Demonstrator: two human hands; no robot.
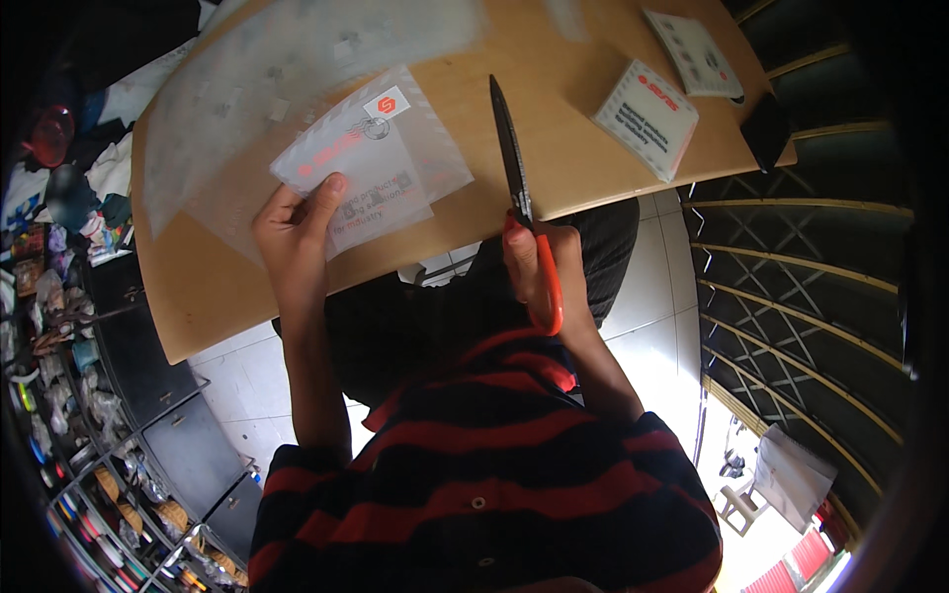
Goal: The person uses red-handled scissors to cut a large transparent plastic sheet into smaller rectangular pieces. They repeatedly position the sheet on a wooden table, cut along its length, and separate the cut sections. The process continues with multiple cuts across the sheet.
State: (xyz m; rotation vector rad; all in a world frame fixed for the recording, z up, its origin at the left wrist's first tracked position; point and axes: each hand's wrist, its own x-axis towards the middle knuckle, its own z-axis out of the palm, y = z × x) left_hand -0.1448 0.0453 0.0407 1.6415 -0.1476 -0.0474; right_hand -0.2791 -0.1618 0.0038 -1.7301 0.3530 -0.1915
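Note:
Between the thumb and fingers of my left hand (301,222) is a translucent printed sheet (395,148), with a red logo and a round grey stamp mark. It is held over the near left part of the table. A pair of scissors (514,148) with long dark blades and orange-red handles is gripped in my right hand (549,257). The blades point up and away, look closed together, and stay apart from the sheet. My right fingers are wrapped around the handles at the table's near edge.
The brown table (534,119) carries a large translucent film (227,119) at the far left. A stack of printed cards (647,119) and another printed piece (697,54) lie at right, near a black object (766,133). Cluttered shelves (109,474) stand left; a folding metal gate (791,247) stands right.

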